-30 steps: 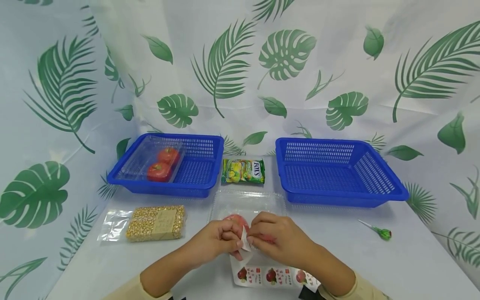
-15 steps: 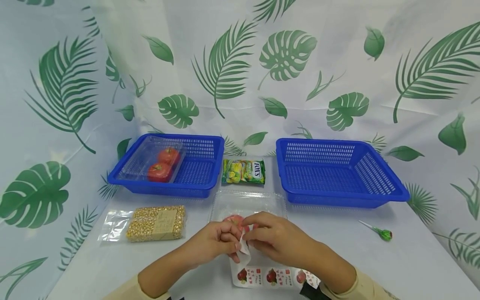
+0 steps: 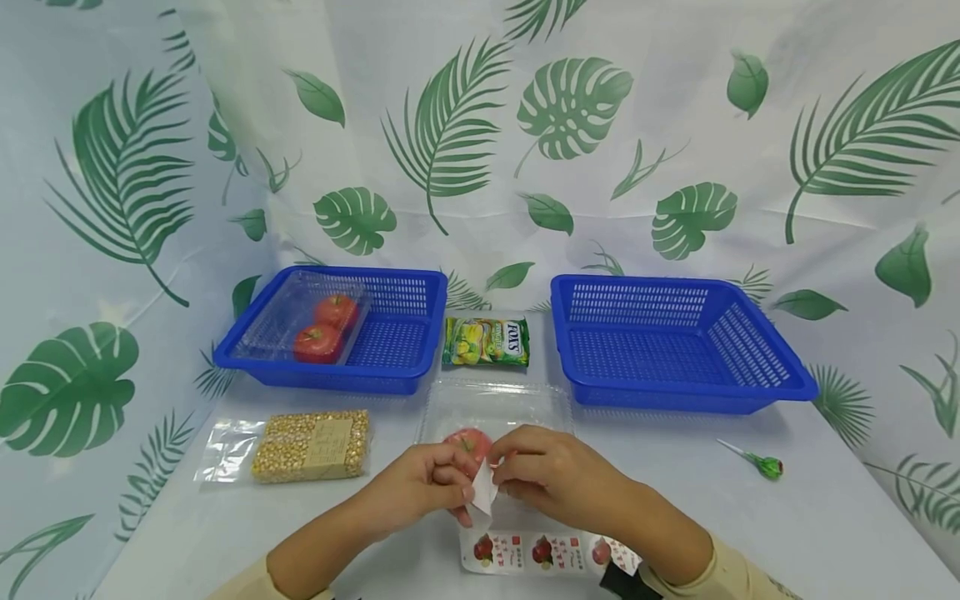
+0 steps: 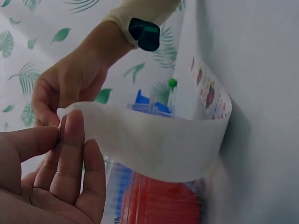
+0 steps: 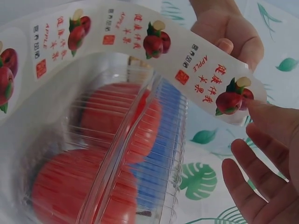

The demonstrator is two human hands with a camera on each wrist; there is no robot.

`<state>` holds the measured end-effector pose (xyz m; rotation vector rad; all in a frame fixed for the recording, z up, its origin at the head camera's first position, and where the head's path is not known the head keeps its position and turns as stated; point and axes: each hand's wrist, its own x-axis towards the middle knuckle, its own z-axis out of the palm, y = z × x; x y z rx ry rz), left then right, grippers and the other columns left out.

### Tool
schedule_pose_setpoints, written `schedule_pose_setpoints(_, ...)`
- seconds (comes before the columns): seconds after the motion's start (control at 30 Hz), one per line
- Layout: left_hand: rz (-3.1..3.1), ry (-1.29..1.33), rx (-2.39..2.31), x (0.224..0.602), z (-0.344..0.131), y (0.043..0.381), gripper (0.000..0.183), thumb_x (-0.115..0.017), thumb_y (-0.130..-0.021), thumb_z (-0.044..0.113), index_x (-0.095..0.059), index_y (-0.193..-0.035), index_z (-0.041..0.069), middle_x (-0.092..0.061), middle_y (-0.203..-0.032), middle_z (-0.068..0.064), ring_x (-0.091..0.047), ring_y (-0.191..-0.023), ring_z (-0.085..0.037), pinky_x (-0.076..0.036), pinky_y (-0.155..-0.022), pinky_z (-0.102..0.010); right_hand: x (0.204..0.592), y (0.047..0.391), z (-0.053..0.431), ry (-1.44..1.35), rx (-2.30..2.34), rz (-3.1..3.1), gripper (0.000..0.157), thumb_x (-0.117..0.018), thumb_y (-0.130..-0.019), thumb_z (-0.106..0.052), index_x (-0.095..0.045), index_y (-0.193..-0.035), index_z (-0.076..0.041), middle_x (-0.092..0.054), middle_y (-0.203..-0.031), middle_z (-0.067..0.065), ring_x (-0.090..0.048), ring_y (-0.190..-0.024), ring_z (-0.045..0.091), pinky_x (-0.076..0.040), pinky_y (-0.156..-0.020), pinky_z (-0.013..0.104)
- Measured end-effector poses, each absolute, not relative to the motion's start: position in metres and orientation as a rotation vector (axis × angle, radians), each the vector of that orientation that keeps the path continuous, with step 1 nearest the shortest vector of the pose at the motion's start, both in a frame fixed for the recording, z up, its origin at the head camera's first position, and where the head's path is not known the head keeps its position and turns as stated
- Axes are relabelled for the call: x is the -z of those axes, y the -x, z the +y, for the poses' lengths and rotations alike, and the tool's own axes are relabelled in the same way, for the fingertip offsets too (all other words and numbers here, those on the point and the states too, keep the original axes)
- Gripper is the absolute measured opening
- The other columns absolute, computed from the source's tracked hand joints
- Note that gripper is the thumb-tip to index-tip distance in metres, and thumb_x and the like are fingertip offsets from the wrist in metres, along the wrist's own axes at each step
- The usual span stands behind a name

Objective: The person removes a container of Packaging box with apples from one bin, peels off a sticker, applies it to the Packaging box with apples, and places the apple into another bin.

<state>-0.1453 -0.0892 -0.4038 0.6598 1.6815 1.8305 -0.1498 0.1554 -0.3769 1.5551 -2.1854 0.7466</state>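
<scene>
A strip of apple stickers (image 3: 540, 552) lies near the table's front, its white-backed end curled up between both hands. My left hand (image 3: 412, 490) pinches that end between thumb and fingers, as the left wrist view shows on the white backing (image 4: 154, 142). At the same end, my right hand (image 3: 558, 475) pinches the edge, its thumb beside the last apple sticker (image 5: 232, 99) in the right wrist view. Behind the hands stands a clear plastic box (image 3: 498, 404) with red apples (image 5: 74, 186) inside; the hands partly hide it in the head view.
A blue basket (image 3: 390, 383) at back left holds a clear box with two apples (image 3: 318, 343). Another blue basket (image 3: 675, 398) stands at back right. Between them lies a green candy bag (image 3: 486, 342). A corn kernel pack (image 3: 311, 447) is left, a small green-handled tool (image 3: 767, 467) right.
The strip's lifted end has turned and shows more white backing between the hands. Fingers of both hands have shifted slightly, uncovering more of an apple. Baskets and packs are unmoved.
</scene>
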Motion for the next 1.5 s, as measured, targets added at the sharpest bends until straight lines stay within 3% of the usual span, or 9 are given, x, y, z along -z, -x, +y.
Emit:
schedule_pose_setpoints(0.33, 1.715, -0.611, -1.781, 0.404, -0.108, 0.146, 0.027, -0.061, -0.093, 0.0, -0.053, -0.118, -0.007, -0.07, -0.094, -0.02, -0.068, -0.077, -0.024, -0.057, -0.077, -0.038, 0.376, 0.151, 0.155, -1.595, -0.779, -2.14, 0.025, -0.081, -0.075, 0.001, -0.071, -0.095, -0.011, -0.066, -0.105, 0.0, -0.062, -0.099, 0.011, -0.05, -0.088, 0.02)
schedule_pose_setpoints(0.67, 1.702, -0.594, -1.704, 0.408, -0.128, 0.143, 0.046, -0.064, -0.09, 0.001, -0.048, -0.134, 0.0, -0.07, -0.087, -0.021, -0.07, -0.075, -0.027, -0.057, -0.078, -0.041, 0.375, 0.15, 0.154, -1.594, -0.772, -2.15, 0.026, -0.08, -0.076, 0.0, -0.071, -0.098, -0.011, -0.068, -0.101, -0.004, -0.063, -0.096, 0.008, -0.05, -0.087, 0.02)
schedule_pose_setpoints(1.23, 1.713, -0.691, -1.479, 0.414, -0.166, 0.141, 0.042, -0.064, -0.088, 0.001, -0.053, -0.129, 0.0, -0.07, -0.079, -0.015, -0.07, -0.07, -0.022, -0.057, -0.077, -0.035, 0.373, 0.15, 0.154, -1.607, -0.844, -2.176, 0.031, -0.079, -0.077, 0.003, -0.07, -0.103, -0.012, -0.07, -0.101, -0.004, -0.064, -0.096, 0.009, -0.051, -0.086, 0.02)
schedule_pose_setpoints(1.5, 1.772, -0.723, -1.353, 0.424, -0.187, 0.139, 0.037, -0.063, -0.087, -0.001, -0.057, -0.124, 0.004, -0.07, -0.075, -0.012, -0.068, -0.066, -0.017, -0.057, -0.072, -0.032, 0.374, 0.152, 0.157, -1.592, -0.877, -2.205, 0.03, -0.078, -0.077, 0.004, -0.07, -0.101, -0.012, -0.068, -0.095, -0.005, -0.063, -0.087, 0.006, -0.05, -0.08, 0.015)
